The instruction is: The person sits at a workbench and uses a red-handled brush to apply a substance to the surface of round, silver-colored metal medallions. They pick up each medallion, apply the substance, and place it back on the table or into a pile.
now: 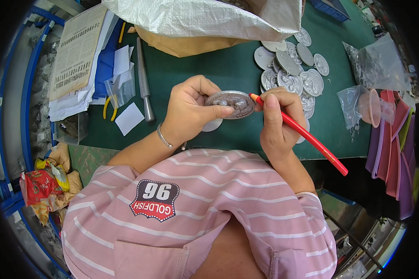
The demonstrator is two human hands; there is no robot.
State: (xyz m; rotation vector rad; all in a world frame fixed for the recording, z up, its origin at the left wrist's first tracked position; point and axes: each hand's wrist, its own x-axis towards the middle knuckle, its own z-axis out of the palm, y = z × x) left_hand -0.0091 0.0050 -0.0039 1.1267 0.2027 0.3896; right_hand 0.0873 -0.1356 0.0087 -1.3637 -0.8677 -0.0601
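My left hand (191,109) is closed on a round silver-grey metal medallion (233,103) with a raised design, thumb laid over its face. A red pencil (314,144) sits in the closed fingers of my right hand (280,116), its tip close to the medallion's right edge; whether it touches I cannot tell. Below the medallion, part of a pale disc (212,125) shows on the green table (172,69). Just beyond my right hand lies a heap of similar medallions (289,83), some with the raised face up, others with the plain face up.
A white woven sack (209,21) stands at the far side. To the left lie a tapered metal rod (143,79), yellow-handled pliers (110,108), a white card (129,119) and stacked papers (77,56). Plastic bags (381,60) and a pink ring (369,108) are at the right.
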